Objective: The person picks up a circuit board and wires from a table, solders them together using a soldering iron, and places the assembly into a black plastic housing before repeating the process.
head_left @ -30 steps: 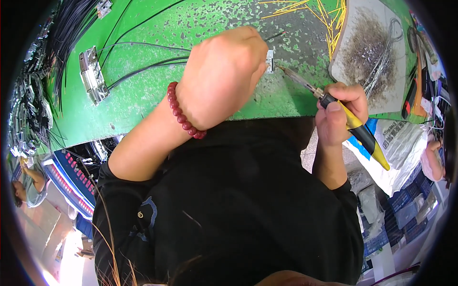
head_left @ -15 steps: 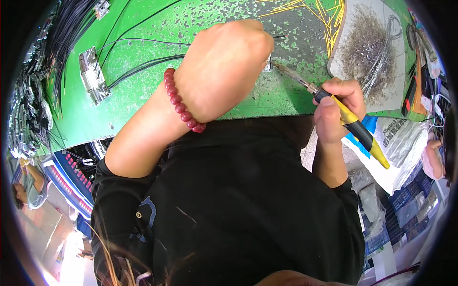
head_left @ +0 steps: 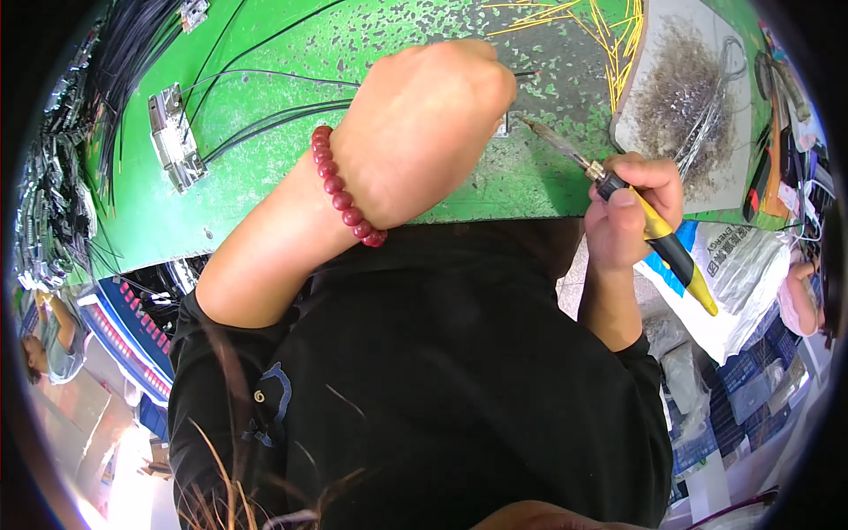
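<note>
My right hand (head_left: 632,212) is closed around the yellow and black handle of a soldering iron (head_left: 678,256), held like a pen. The iron's tip points up and left and stops a little short of a small silvery metal piece (head_left: 503,125). That piece peeks out from under my left hand (head_left: 424,132), whose fingers curl down and are hidden behind its back; what they grip cannot be made out. Thin black cables (head_left: 274,115) run in under the left hand. To its left, a slotted metal part (head_left: 175,137) lies at the cables' other end.
The worn green bench top (head_left: 256,190) bears yellow wires (head_left: 618,53) at the back. A grey board (head_left: 640,115) with dark residue and coiled solder-like wire lies right, beside hand tools (head_left: 771,159). Black cables and metal parts (head_left: 53,203) pile up left. A white bag (head_left: 742,274) hangs below.
My right hand has drawn the soldering iron slightly right, so its tip sits farther from the metal piece. My left hand stays almost in place.
</note>
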Demonstrator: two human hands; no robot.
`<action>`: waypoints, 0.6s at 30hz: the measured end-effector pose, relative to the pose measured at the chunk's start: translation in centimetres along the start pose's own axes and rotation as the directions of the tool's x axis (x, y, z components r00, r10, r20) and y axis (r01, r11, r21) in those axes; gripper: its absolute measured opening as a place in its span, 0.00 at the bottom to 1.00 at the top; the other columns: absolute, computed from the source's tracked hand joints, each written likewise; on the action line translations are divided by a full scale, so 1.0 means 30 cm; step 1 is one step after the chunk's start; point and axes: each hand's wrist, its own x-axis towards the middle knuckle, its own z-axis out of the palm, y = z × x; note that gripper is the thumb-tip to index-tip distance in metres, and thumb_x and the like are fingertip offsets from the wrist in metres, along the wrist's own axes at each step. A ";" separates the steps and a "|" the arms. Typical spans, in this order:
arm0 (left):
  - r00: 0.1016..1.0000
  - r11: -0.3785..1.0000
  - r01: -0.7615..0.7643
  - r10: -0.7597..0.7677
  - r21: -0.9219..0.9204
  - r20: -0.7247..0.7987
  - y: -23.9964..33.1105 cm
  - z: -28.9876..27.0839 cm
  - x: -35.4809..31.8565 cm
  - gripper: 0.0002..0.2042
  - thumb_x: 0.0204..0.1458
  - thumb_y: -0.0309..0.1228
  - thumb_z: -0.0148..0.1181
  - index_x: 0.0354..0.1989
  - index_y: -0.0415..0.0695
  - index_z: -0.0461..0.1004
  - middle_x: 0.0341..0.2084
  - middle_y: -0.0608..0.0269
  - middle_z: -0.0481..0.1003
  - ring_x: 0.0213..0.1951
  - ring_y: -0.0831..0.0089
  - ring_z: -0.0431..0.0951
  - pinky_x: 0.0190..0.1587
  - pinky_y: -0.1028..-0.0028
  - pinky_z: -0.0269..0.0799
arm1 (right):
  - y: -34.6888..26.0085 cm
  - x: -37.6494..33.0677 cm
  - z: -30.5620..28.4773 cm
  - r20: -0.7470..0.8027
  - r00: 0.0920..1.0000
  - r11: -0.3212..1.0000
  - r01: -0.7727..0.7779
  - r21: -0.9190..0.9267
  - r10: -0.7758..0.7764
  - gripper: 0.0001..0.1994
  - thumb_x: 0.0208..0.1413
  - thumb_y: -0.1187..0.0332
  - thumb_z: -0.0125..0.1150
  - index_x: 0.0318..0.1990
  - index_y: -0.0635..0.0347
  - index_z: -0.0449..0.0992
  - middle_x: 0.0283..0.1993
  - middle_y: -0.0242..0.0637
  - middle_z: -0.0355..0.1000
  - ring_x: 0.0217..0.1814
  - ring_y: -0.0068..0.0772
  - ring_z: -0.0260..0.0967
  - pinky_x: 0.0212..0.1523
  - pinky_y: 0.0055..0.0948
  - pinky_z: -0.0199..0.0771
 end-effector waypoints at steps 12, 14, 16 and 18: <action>1.000 0.989 -0.027 0.028 -0.147 0.003 -0.003 -0.030 0.004 0.05 0.43 0.24 0.61 0.25 0.37 0.72 0.24 0.55 0.71 0.29 0.55 0.74 0.31 0.64 0.70 | -0.026 0.009 0.058 -0.087 0.996 1.000 0.013 0.029 -0.010 0.20 0.56 0.62 0.62 0.50 0.64 0.66 0.33 0.39 0.72 0.31 0.24 0.70 0.35 0.23 0.71; 0.996 0.981 -0.083 0.077 -0.174 -0.039 -0.009 -0.035 0.001 0.05 0.41 0.23 0.63 0.25 0.38 0.72 0.24 0.55 0.72 0.29 0.57 0.74 0.32 0.66 0.71 | -0.034 0.006 0.059 -0.049 0.997 0.999 -0.053 -0.007 0.053 0.18 0.58 0.65 0.60 0.52 0.64 0.67 0.32 0.37 0.72 0.25 0.21 0.69 0.26 0.19 0.69; 0.982 0.975 -0.143 0.119 -0.168 -0.147 -0.016 -0.041 -0.013 0.06 0.40 0.22 0.64 0.26 0.38 0.73 0.25 0.56 0.73 0.30 0.58 0.75 0.33 0.67 0.71 | -0.066 0.019 0.054 0.013 0.987 0.970 -0.156 -0.187 0.162 0.11 0.58 0.72 0.58 0.48 0.63 0.72 0.28 0.33 0.71 0.18 0.18 0.66 0.17 0.17 0.64; 0.979 0.972 -0.160 0.135 -0.169 -0.153 -0.003 -0.063 -0.018 0.07 0.39 0.21 0.65 0.26 0.38 0.73 0.27 0.56 0.74 0.31 0.59 0.75 0.33 0.67 0.72 | -0.085 0.062 0.069 0.006 0.985 0.961 -0.168 -0.220 0.174 0.09 0.57 0.75 0.58 0.45 0.63 0.74 0.26 0.31 0.70 0.18 0.17 0.66 0.18 0.16 0.64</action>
